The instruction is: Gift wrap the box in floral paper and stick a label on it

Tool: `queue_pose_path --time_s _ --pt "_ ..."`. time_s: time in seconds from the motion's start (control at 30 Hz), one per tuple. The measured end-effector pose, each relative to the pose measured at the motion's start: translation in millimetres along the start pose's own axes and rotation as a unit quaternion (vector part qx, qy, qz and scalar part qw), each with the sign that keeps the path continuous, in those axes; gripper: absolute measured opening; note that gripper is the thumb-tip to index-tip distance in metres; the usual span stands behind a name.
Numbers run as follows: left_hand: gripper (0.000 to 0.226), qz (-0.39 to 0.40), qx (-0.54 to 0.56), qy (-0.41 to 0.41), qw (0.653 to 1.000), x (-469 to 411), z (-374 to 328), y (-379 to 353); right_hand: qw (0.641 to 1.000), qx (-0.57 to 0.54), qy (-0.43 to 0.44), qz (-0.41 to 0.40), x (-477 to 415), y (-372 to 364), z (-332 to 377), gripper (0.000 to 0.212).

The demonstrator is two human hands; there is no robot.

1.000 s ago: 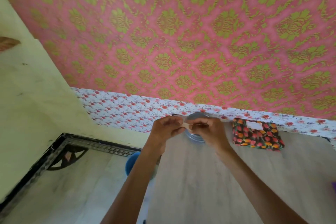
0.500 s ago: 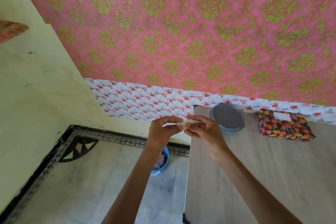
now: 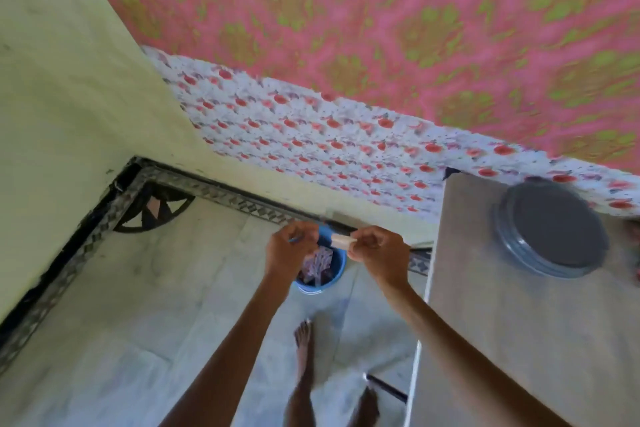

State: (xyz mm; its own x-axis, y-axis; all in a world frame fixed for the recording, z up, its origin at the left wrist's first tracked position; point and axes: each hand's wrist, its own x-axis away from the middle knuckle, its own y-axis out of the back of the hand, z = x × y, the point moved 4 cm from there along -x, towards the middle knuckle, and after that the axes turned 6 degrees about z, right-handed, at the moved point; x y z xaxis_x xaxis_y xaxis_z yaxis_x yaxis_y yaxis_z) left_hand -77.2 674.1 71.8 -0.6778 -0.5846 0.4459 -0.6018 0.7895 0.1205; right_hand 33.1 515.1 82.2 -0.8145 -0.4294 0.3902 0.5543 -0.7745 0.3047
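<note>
My right hand [image 3: 375,255] pinches a small pale strip [image 3: 343,242] just above the blue bucket [image 3: 337,270]. My left hand [image 3: 291,253] is curled over the bucket's left rim; I cannot tell whether it holds anything. The counter [image 3: 519,340] stands right of the bucket.
</note>
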Motion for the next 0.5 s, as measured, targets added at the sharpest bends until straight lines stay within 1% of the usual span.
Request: queue_pose_path --time_s 0.03,0.07,0.1,0.17,0.23,0.27,0.3,0.37,0.43,0.5 --pt "0.026 0.002 -0.002 0.019 1.0 -23 24 5 1.0 0.008 -0.027 -0.004 -21 -16 -23 0.026" --pt "0.027 0.007 -0.013 0.032 0.999 -59 62 11 0.998 0.025 -0.049 -0.008 -53 -39 -59 0.023" --pt "0.025 0.01 -0.024 0.04 0.999 -81 83 15 0.997 0.03 -0.07 -0.012 -74 -55 -83 0.02" --pt "0.017 0.031 -0.055 0.067 0.996 -128 143 22 0.988 0.0 -0.151 -0.03 -113 -91 -145 0.018" --pt "0.016 0.048 -0.08 0.088 0.992 -168 191 26 0.974 -0.024 -0.216 -0.062 -143 -119 -191 0.015" --pt "0.016 0.058 -0.085 0.097 0.99 -194 228 28 0.97 -0.021 -0.232 -0.074 -166 -139 -228 0.015" --pt "0.016 0.065 -0.091 0.1 0.989 -212 249 28 0.967 -0.01 -0.243 -0.076 -183 -152 -250 0.017" --pt "0.015 0.074 -0.111 0.111 0.985 -243 293 28 0.962 0.036 -0.261 -0.064 -213 -176 -296 0.02" --pt "0.014 0.094 -0.105 0.118 0.983 -276 340 25 0.958 0.092 -0.27 -0.039 -246 -202 -347 0.011" --pt "0.014 0.097 -0.108 0.118 0.982 -297 364 22 0.953 0.145 -0.264 -0.02 -268 -212 -381 0.005"
